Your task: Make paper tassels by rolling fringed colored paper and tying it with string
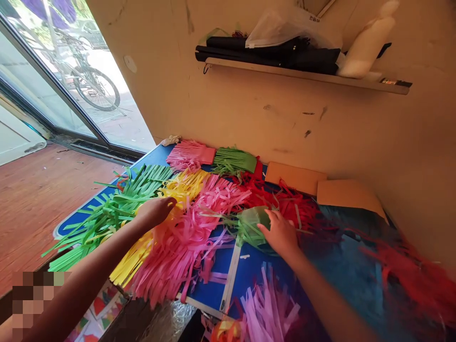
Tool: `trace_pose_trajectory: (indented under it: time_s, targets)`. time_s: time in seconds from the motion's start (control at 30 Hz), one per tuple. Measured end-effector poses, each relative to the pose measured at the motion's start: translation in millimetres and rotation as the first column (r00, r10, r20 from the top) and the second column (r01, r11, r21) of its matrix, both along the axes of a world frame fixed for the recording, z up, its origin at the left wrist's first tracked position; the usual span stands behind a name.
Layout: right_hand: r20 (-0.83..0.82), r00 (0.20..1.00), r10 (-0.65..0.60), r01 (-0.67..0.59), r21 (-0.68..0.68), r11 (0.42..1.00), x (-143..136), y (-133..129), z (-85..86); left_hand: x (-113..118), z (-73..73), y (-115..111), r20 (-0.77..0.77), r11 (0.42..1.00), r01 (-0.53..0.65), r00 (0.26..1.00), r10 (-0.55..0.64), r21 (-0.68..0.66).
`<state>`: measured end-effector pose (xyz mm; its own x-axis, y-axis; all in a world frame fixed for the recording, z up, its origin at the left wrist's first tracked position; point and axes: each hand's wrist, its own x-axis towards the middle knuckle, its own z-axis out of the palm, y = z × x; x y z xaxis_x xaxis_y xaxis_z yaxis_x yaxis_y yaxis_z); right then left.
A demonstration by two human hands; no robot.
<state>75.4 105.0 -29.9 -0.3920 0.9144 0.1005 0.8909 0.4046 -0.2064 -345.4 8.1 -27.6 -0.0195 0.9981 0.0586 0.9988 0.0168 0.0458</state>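
My left hand (156, 212) is closed, its fingers curled together above the yellow fringe (187, 185); whatever they may hold is hidden. My right hand (281, 232) touches the right end of a short light green fringe (251, 223), thumb and forefinger spread apart over its band. Long green strips (92, 228) lie under and left of my left arm. Pink fringe (178, 247) spreads between my hands. Red fringe (285, 199) lies behind my right hand, and a lilac fringe (269, 304) is at the near edge, partly blurred.
The blue table (210, 292) stands against a wall. Folded pink (192, 154) and green (237, 160) fringes and brown boards (295, 176) lie along its back. A shelf (302, 76) holds black rolls and a white bottle. At left is a glass door (46, 80); a bicycle (94, 83) stands outside.
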Motion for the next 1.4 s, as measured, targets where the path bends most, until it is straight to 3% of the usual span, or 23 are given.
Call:
trace_pose_trajectory:
  time_s: [0.13,0.3,0.43,0.7,0.87,1.03,1.2,1.4]
  targets:
    - [-0.011,1.0,0.021,-0.021,-0.037,0.999,2,-1,-3.9,3,-4.8,6,-0.089,1.0,0.024,0.996,-0.025,-0.014]
    - [-0.035,0.999,0.037,-0.039,-0.034,0.999,4,-1,-7.6,14,3.9,7,-0.122,0.987,0.163,0.979,-0.162,0.001]
    - [-0.077,0.996,0.044,-0.045,-0.022,0.999,4,-2,-8.9,14,8.2,12,-0.117,0.978,0.21,0.971,-0.209,-0.003]
    - [-0.137,0.989,0.051,-0.051,0.009,0.999,6,-3,-10.0,6,7.1,16,-0.082,0.979,0.204,0.976,-0.201,0.023]
    - [-0.106,0.994,0.038,-0.038,-0.001,0.999,6,-2,-11.8,-5,13.9,11,-0.068,0.983,0.185,0.981,-0.183,0.021]
    - [-0.151,0.986,0.071,-0.071,0.001,0.997,5,4,-0.9,-5,20.4,5,-0.096,0.989,0.135,0.987,-0.13,0.052]
    - [-0.236,0.964,0.125,-0.107,0.087,0.99,1,5,9.5,10,8.5,-3,-0.125,0.989,0.136,0.984,-0.128,0.061]
    - [-0.253,0.947,0.199,-0.172,0.123,0.977,-1,-8,1.8,5,-12.4,-1,-0.123,0.994,0.107,0.987,-0.102,0.037]
